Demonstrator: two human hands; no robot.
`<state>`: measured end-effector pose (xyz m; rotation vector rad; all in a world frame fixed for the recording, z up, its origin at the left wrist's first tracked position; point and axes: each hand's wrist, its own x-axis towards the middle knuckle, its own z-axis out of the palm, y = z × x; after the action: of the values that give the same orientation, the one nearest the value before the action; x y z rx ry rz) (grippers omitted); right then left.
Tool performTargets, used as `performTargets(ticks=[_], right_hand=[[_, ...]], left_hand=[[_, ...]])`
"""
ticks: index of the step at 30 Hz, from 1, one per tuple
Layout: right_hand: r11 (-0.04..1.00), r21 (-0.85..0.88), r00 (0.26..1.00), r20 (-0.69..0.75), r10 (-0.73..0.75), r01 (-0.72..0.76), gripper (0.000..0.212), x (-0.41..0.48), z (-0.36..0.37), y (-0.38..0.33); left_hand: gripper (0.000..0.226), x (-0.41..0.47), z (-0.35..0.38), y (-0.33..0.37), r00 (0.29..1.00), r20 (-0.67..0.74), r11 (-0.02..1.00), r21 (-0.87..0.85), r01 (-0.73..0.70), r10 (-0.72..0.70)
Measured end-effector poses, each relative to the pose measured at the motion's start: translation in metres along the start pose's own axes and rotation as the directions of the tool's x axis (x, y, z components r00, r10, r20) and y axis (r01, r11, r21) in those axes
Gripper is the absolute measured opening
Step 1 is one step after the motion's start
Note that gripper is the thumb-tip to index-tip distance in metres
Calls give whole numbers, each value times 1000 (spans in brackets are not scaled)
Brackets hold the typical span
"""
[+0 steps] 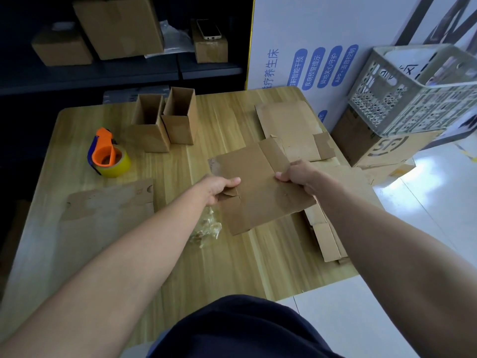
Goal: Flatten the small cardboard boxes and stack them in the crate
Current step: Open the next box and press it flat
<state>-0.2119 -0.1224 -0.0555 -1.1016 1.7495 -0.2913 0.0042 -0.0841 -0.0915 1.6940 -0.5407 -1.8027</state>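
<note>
Partly cropped crate (pixel 402 104), left hand (pixel 219 189), right hand (pixel 296 174) pinching box (pixel 258 192), fingers hidden

The fingers of the left hand (pixel 219 188) and of the right hand (pixel 296 177) are hidden beneath the flattened box (pixel 258 192), the crate (pixel 413 99) is cut off by the right edge, and the crumpled clear wrapper (pixel 209 227) is partly covered by the left forearm (pixel 144 244).

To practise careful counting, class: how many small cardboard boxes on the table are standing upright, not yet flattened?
2. The left box stands near the table's far edge, beyond the tape dispenser; the right box stands close beside it. None appears hidden.
</note>
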Motion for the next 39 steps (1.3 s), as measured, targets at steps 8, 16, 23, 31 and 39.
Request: performTargets(ticks=[8, 16, 23, 31, 39], right_hand=[[919, -390, 979, -157, -131, 60, 39, 10, 24, 33], [943, -290, 970, -129, -207, 162, 35, 50, 30, 20], [632, -713, 950, 172, -262, 304, 72, 95, 44, 11], [393, -808, 896, 360, -261, 439, 91, 128, 71, 34], [386, -809, 893, 360, -272, 444, 88, 175, 82, -9]], left_hand=[[52, 25, 28, -37, 949, -287, 974, 214, -72, 133], [86, 53, 21, -15, 829, -400, 873, 445, -198, 391], [82, 78, 4, -8, 821, -390, 793, 598, -119, 417], [93, 108, -5, -37, 970, -6, 155, 987, -32, 242], [94, 147, -19, 3, 957, -62, 134, 991, 25, 283]])
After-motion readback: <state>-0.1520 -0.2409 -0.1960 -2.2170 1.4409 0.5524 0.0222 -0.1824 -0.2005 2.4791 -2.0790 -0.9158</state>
